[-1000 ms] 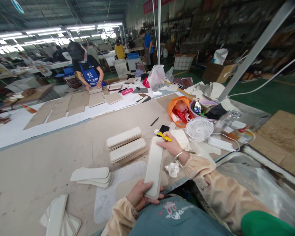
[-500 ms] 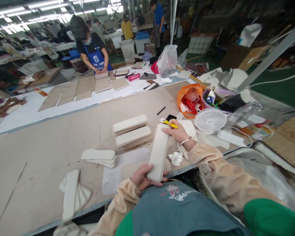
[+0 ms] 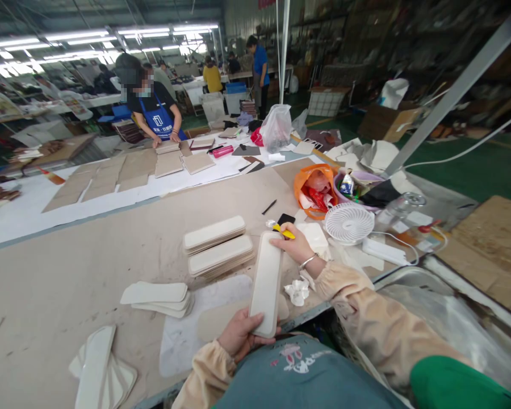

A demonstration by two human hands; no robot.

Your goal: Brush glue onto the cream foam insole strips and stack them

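Note:
My left hand (image 3: 246, 334) grips the near end of a long off-white panel (image 3: 266, 284) with rounded corners, thumb on top and fingers beneath. At its far end, my right hand (image 3: 296, 243) holds a small yellow-handled tool (image 3: 287, 233) with a pale tip, whose kind I cannot make out. The right fingers also touch the panel's edge. Left of the panel lie two neat stacks of similar panels, a rear stack (image 3: 215, 234) and a front stack (image 3: 220, 255). Fanned panels (image 3: 156, 295) and another fanned pile (image 3: 102, 369) lie further left. Under my hands is a pale sheet (image 3: 176, 341).
Crumpled white paper (image 3: 297, 292) lies right of the panel. Beyond my right hand stand an orange bag (image 3: 300, 187), a white fan (image 3: 349, 223) and a clear jar (image 3: 398, 210). A black pen (image 3: 269, 207) lies behind the stacks. Across the table a co-worker (image 3: 157, 111) handles beige pieces.
My view has tilted up and shifted right, so the table things appear lower and further left. Both hands keep their hold on the panel, and the yellow-handled tool stays in my right hand.

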